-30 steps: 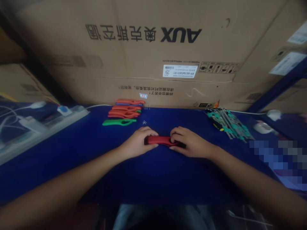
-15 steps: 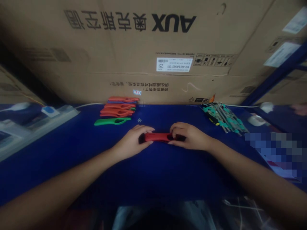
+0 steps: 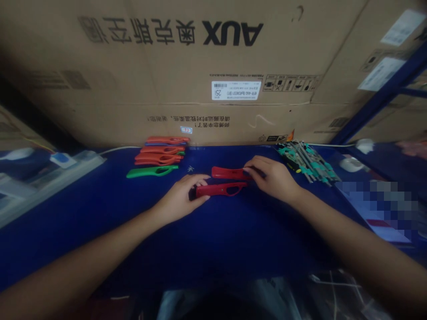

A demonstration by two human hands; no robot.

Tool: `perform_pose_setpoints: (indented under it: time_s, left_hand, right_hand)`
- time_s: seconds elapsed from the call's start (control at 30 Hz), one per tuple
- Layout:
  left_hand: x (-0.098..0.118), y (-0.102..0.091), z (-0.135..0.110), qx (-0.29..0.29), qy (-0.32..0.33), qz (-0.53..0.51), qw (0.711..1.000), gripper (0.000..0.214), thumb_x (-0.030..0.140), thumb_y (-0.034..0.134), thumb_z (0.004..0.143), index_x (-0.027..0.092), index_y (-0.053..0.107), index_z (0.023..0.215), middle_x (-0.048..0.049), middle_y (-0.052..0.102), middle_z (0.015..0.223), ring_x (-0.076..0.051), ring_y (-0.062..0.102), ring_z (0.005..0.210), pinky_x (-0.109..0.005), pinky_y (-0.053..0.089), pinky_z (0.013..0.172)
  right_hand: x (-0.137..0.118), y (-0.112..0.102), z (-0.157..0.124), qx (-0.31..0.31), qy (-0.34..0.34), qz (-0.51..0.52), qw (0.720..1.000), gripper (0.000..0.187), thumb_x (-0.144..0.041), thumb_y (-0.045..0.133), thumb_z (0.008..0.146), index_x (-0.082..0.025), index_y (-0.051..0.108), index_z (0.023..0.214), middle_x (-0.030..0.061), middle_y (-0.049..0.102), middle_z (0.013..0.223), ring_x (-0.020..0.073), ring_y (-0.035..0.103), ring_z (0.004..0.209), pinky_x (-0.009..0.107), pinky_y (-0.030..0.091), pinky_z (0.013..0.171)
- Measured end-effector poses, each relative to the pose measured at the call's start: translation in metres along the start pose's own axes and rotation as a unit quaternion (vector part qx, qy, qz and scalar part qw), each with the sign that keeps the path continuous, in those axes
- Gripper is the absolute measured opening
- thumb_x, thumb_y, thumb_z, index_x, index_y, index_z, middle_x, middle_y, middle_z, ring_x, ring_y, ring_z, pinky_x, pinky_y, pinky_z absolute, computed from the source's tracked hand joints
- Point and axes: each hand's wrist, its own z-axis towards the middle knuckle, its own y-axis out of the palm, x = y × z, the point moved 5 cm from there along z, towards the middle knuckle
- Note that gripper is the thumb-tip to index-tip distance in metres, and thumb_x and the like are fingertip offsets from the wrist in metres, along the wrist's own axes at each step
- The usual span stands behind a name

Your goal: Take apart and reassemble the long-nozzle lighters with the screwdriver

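Observation:
My left hand (image 3: 178,198) has its thumb and fingers closed on the left end of a red plastic lighter shell half (image 3: 213,190). The loop-shaped trigger opening of that half points right, just above the blue table (image 3: 213,244). A second red lighter shell half (image 3: 228,173) lies parallel, slightly farther away. My right hand (image 3: 275,178) pinches its right end, hiding that tip. A narrow gap separates the two halves. Left of them is a row of lighter shells, with a green shell (image 3: 151,172) nearest me and several orange shells (image 3: 160,158) behind it.
A pile of metal rods with teal parts (image 3: 308,162) lies at the back right, with a yellow-and-black tool (image 3: 293,166) beside it. A large cardboard box (image 3: 167,89) stands along the back. Clear plastic (image 3: 76,166) is at the left; a white roll (image 3: 351,164) is at the right.
The red piece between my hands has come apart into two halves. My right hand has lifted one half away and slightly back; my left hand keeps the other.

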Motion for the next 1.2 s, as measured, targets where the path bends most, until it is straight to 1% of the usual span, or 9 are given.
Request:
perform_pose_setpoints:
  time_s: [0.1,0.23,0.3,0.37,0.57,0.73,0.83,0.97,1.2]
  left_hand:
    - [-0.002,-0.001,0.001,0.006,0.006,0.013,1.000,0.039,0.031,0.069,0.085,0.026,0.059,0.122,-0.0049,0.070,0.109,-0.024,0.064,0.103,-0.042,0.052,0.092]
    - [-0.002,-0.002,0.002,0.000,0.011,0.012,1.000,0.039,0.031,0.070,0.086,0.025,0.061,0.123,-0.0051,0.070,0.109,-0.023,0.062,0.102,-0.041,0.051,0.093]
    - [-0.003,-0.002,0.002,0.001,0.012,0.015,1.000,0.039,0.032,0.070,0.086,0.026,0.061,0.123,-0.0043,0.070,0.109,-0.023,0.063,0.101,-0.042,0.050,0.093]
    - [-0.003,-0.001,0.001,0.000,0.008,0.016,1.000,0.039,0.032,0.070,0.086,0.025,0.061,0.123,-0.0041,0.070,0.110,-0.022,0.062,0.101,-0.041,0.050,0.093]
    - [0.000,-0.001,0.001,-0.006,0.012,0.016,1.000,0.039,0.032,0.070,0.087,0.024,0.061,0.124,-0.0046,0.069,0.114,-0.022,0.061,0.102,-0.040,0.050,0.093]
    - [0.024,-0.012,0.001,0.022,0.084,0.062,0.994,0.030,0.032,0.065,0.091,0.021,0.063,0.119,-0.0064,0.068,0.116,-0.022,0.059,0.109,-0.040,0.045,0.101]
    - [0.036,-0.013,-0.001,-0.016,0.121,0.088,0.989,0.024,0.030,0.063,0.092,0.022,0.066,0.115,-0.0049,0.070,0.109,-0.021,0.061,0.104,-0.039,0.047,0.096]
    - [0.039,-0.009,-0.004,-0.072,0.131,0.095,0.984,0.023,0.025,0.063,0.089,0.024,0.068,0.112,-0.0038,0.071,0.106,-0.021,0.062,0.101,-0.039,0.049,0.093]
    - [0.032,-0.004,-0.003,-0.075,0.129,0.052,0.987,0.031,0.014,0.058,0.086,0.022,0.066,0.114,-0.0047,0.070,0.109,-0.020,0.063,0.103,-0.036,0.051,0.094]
  right_hand:
    - [-0.001,-0.011,0.003,-0.003,0.014,0.110,0.994,0.020,-0.031,0.055,0.097,-0.018,0.068,0.090,0.0061,0.063,0.087,0.0162,0.059,0.077,0.029,0.046,0.066]
    - [-0.016,0.002,-0.001,-0.143,-0.005,0.202,0.969,0.018,-0.028,0.057,0.096,-0.018,0.070,0.090,0.0037,0.062,0.087,0.0126,0.058,0.074,0.026,0.046,0.066]
    - [-0.024,0.015,-0.007,-0.210,-0.025,0.200,0.957,0.016,-0.024,0.056,0.096,-0.018,0.070,0.091,0.0032,0.064,0.089,0.0119,0.060,0.076,0.026,0.046,0.069]
    - [-0.027,0.026,-0.011,-0.241,-0.045,0.165,0.955,0.013,-0.020,0.055,0.096,-0.019,0.068,0.095,0.0033,0.065,0.095,0.0125,0.061,0.081,0.026,0.046,0.073]
    - [-0.024,0.032,-0.013,-0.214,-0.062,0.097,0.970,0.011,-0.024,0.055,0.095,-0.019,0.061,0.104,0.0028,0.063,0.098,0.0098,0.053,0.067,0.025,0.042,0.064]
    - [-0.023,0.026,-0.013,-0.219,-0.066,0.083,0.970,0.028,-0.030,0.065,0.089,-0.020,0.059,0.115,0.0041,0.058,0.112,0.0080,0.052,0.067,0.023,0.043,0.063]
    - [-0.023,0.026,-0.012,-0.231,-0.068,0.079,0.967,0.017,-0.027,0.062,0.091,-0.020,0.061,0.106,0.0026,0.060,0.107,0.0082,0.054,0.069,0.023,0.043,0.064]
    - [-0.021,0.026,-0.011,-0.234,-0.064,0.060,0.968,0.007,-0.025,0.061,0.092,-0.020,0.061,0.097,0.0010,0.061,0.097,0.0084,0.053,0.067,0.023,0.041,0.063]
    - [-0.021,0.024,-0.011,-0.228,-0.067,0.006,0.971,0.014,-0.034,0.060,0.094,-0.020,0.061,0.095,0.0019,0.063,0.097,0.0108,0.057,0.070,0.025,0.041,0.063]
